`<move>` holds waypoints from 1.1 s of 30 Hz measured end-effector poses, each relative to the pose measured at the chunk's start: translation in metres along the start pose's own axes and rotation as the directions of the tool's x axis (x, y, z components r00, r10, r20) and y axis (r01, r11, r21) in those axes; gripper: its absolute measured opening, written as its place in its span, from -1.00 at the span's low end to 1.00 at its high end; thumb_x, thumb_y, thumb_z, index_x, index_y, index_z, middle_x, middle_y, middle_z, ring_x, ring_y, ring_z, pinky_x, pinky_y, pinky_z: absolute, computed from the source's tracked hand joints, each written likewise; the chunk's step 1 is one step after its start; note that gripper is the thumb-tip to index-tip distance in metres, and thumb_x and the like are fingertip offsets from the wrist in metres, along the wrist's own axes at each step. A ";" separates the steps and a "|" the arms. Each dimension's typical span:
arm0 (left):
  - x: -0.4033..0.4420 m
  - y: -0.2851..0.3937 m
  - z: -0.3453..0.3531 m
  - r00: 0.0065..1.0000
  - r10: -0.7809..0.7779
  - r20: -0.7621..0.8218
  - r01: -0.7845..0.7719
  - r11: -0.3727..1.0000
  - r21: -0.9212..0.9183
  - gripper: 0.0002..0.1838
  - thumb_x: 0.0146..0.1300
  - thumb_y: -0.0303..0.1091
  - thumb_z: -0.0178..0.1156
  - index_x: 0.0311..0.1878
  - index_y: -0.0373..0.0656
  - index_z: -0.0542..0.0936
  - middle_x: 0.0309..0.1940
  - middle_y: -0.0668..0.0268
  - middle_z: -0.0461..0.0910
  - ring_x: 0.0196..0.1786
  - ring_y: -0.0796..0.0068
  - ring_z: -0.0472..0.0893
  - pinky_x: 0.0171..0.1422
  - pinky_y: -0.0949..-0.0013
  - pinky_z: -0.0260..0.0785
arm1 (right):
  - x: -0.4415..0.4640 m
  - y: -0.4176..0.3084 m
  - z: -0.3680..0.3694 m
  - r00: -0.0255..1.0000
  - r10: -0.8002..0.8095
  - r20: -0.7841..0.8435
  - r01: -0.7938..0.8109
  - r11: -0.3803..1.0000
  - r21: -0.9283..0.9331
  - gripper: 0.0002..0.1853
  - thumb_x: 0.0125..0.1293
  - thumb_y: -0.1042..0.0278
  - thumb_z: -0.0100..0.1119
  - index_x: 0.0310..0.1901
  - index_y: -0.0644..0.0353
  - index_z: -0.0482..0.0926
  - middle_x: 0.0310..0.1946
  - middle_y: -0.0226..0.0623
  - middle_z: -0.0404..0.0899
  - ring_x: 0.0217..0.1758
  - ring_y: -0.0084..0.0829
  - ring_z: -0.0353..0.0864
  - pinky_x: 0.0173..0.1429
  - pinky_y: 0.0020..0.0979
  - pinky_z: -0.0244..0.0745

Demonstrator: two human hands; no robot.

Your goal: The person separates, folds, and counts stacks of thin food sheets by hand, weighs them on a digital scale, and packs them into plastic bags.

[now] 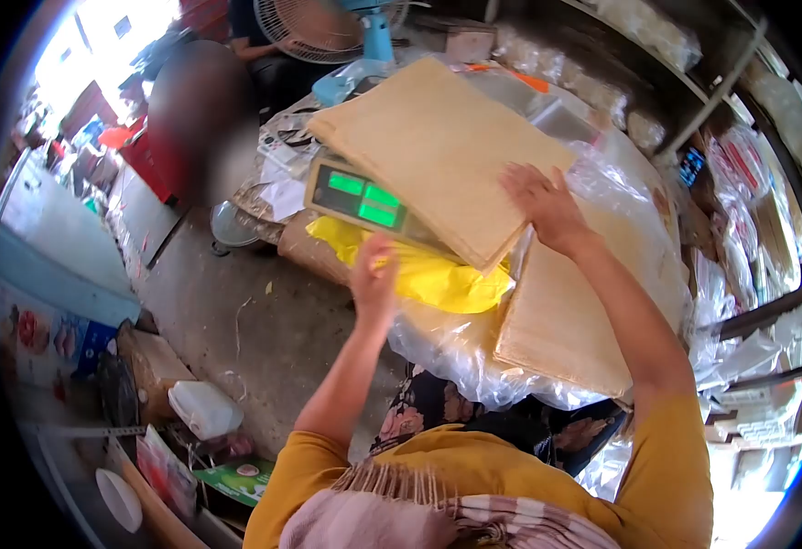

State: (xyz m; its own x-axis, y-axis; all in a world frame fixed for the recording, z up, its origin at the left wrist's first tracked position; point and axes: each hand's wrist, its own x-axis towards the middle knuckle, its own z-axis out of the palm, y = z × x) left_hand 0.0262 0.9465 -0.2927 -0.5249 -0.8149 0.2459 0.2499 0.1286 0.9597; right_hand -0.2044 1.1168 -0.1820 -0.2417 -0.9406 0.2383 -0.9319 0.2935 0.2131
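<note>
A thick stack of brown paper sheets (447, 146) lies on a digital weighing scale (323, 203) with lit green displays. My right hand (547, 209) rests on the stack's right side, fingers outstretched and slightly blurred. In front of the scale, my left hand (375, 274) is raised with nothing seen in it; its fingers look loosely bent and apart. Beside it, a bright yellow plastic sheet or bag (451, 282) sticks out below the scale. A second stack of brown paper (566, 316) lies nearer me on the right, on clear plastic (460, 361).
A fan (309, 27) stands behind the table, near a seated person (204, 119). Shelves with plastic-wrapped goods (740, 201) line the right. At left are a pale blue cabinet (62, 238), a white plastic jug (206, 409) and boxes on the concrete floor (236, 320).
</note>
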 end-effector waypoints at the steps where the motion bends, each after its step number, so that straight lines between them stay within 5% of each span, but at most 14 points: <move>1: -0.009 -0.004 0.002 0.997 0.061 0.040 -0.062 0.998 0.025 -0.57 0.14 -0.62 0.12 0.12 -0.29 0.40 -0.06 0.27 0.48 -0.05 0.52 0.49 0.04 0.50 0.34 | -0.001 -0.002 -0.005 1.000 0.010 0.015 -0.010 1.000 -0.015 -0.33 0.11 0.62 -0.03 0.29 -0.09 0.18 0.34 -0.35 0.13 0.40 -0.22 0.11 0.40 0.11 -0.07; 8: -0.028 0.013 0.011 0.995 -0.029 0.092 0.035 0.997 -0.064 -0.53 0.12 -0.63 0.07 0.15 -0.24 0.37 -0.04 0.27 0.47 -0.05 0.52 0.49 -0.01 0.51 0.34 | 0.000 -0.011 -0.024 0.991 -0.003 0.135 -0.004 0.999 0.047 -0.12 0.02 0.72 0.06 0.38 -0.16 0.03 0.40 -0.38 -0.01 0.48 -0.28 -0.10 0.44 0.10 -0.19; 11: -0.028 0.015 0.014 0.994 -0.045 0.103 0.054 0.994 -0.092 -0.54 0.11 -0.63 0.07 0.14 -0.24 0.38 -0.04 0.26 0.47 -0.06 0.51 0.49 -0.01 0.51 0.34 | 0.003 -0.007 -0.021 0.991 -0.031 0.134 0.028 0.999 0.024 -0.21 0.12 0.47 0.13 0.37 -0.20 0.03 0.38 -0.36 0.04 0.47 -0.26 -0.05 0.41 0.15 -0.16; 17: -0.030 0.016 0.020 0.988 -0.082 0.132 0.094 0.991 -0.091 -0.53 0.10 -0.64 0.09 0.13 -0.25 0.38 -0.06 0.25 0.48 -0.07 0.50 0.49 0.00 0.50 0.36 | 0.009 -0.004 -0.028 0.972 -0.027 0.235 0.016 0.999 0.048 -0.30 0.15 0.46 0.09 0.34 -0.17 0.13 0.36 -0.32 0.10 0.44 -0.30 0.03 0.40 0.19 -0.16; 20: -0.030 0.016 0.019 0.983 -0.095 0.154 0.110 0.990 -0.090 -0.53 0.09 -0.65 0.10 0.13 -0.26 0.39 -0.06 0.23 0.49 -0.08 0.50 0.50 0.00 0.50 0.36 | 0.002 0.008 -0.027 0.979 -0.106 0.176 0.103 0.994 0.022 -0.41 0.18 0.51 0.02 0.27 -0.10 0.25 0.27 -0.27 0.25 0.33 -0.27 0.23 0.37 0.05 0.05; 23: -0.031 0.016 0.021 0.983 -0.092 0.161 0.114 0.984 -0.133 -0.52 0.07 -0.66 0.10 0.13 -0.28 0.40 -0.06 0.21 0.49 -0.10 0.49 0.51 0.01 0.50 0.37 | -0.017 0.019 -0.045 0.959 -0.067 0.276 -0.022 0.952 0.306 -0.48 0.18 0.55 -0.04 0.21 -0.02 0.32 0.19 -0.25 0.35 0.18 -0.23 0.41 0.26 -0.16 0.30; 26: -0.032 0.013 0.020 0.983 -0.086 0.163 0.111 0.983 -0.149 -0.53 0.09 -0.65 0.10 0.13 -0.28 0.40 -0.06 0.22 0.49 -0.10 0.49 0.51 -0.02 0.49 0.39 | -0.063 0.025 -0.061 1.000 -0.016 0.019 0.016 1.000 -0.006 -0.51 0.18 0.53 -0.07 0.20 0.10 0.31 0.17 -0.26 0.37 0.09 -0.25 0.49 0.11 -0.35 0.44; 29: -0.030 0.006 0.016 0.985 -0.057 0.165 0.080 0.987 -0.139 -0.55 0.12 -0.63 0.10 0.13 -0.27 0.40 -0.05 0.23 0.49 -0.10 0.49 0.51 -0.05 0.48 0.41 | -0.117 0.002 -0.107 0.959 0.256 -0.119 -0.278 0.931 -0.237 -0.50 0.14 0.54 -0.08 0.18 0.21 0.31 0.18 -0.23 0.36 0.08 -0.21 0.50 0.03 -0.30 0.50; 33: -0.030 0.013 0.025 0.973 -0.161 0.167 0.196 0.956 -0.220 -0.60 0.19 -0.57 0.10 0.13 -0.24 0.41 -0.04 0.24 0.49 -0.09 0.49 0.53 -0.06 0.46 0.42 | -0.183 -0.012 -0.070 0.908 0.413 -0.072 -0.414 0.855 -0.312 -0.46 0.10 0.54 -0.03 0.19 0.26 0.26 0.14 -0.18 0.38 0.04 -0.14 0.51 -0.11 -0.24 0.56</move>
State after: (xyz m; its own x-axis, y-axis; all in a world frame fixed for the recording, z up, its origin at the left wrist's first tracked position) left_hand 0.0248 0.9863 -0.2844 -0.6867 -0.7189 0.1077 0.3153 -0.1611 0.9352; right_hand -0.1303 1.2970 -0.1615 -0.5849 -0.7205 0.3724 -0.6127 0.6934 0.3792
